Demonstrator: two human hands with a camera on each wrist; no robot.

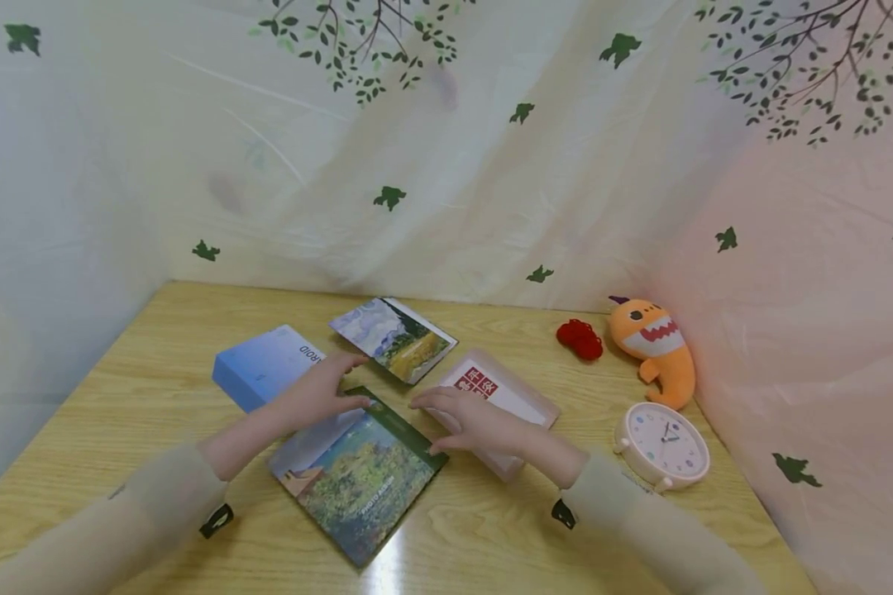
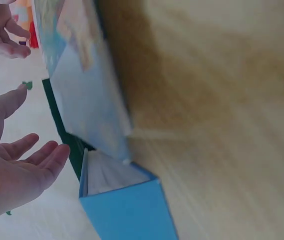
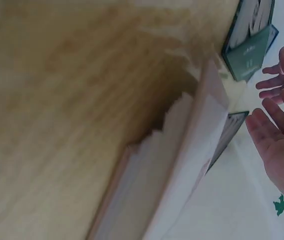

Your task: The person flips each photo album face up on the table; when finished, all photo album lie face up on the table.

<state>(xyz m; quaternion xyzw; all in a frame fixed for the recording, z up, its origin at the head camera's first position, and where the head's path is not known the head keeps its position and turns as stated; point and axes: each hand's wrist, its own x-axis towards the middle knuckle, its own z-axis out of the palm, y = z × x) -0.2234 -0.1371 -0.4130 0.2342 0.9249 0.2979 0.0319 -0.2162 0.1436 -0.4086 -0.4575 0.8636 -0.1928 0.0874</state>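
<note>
Grip: we list left hand and right hand, both empty, fingers parted, with the garden-picture photo album aslant below and between them, its long axis unclear to us, far corner under the left's fingertips, the pink album beneath the right.

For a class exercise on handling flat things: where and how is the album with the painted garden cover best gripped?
Probably by its two near edges, coming from the person's side: left hand on the lower-left edge, right hand on the lower-right, thumbs over the cover. The album lies diagonally, one corner toward the person; bare table borders both edges, while the blue box crowds its far-left side.
</note>
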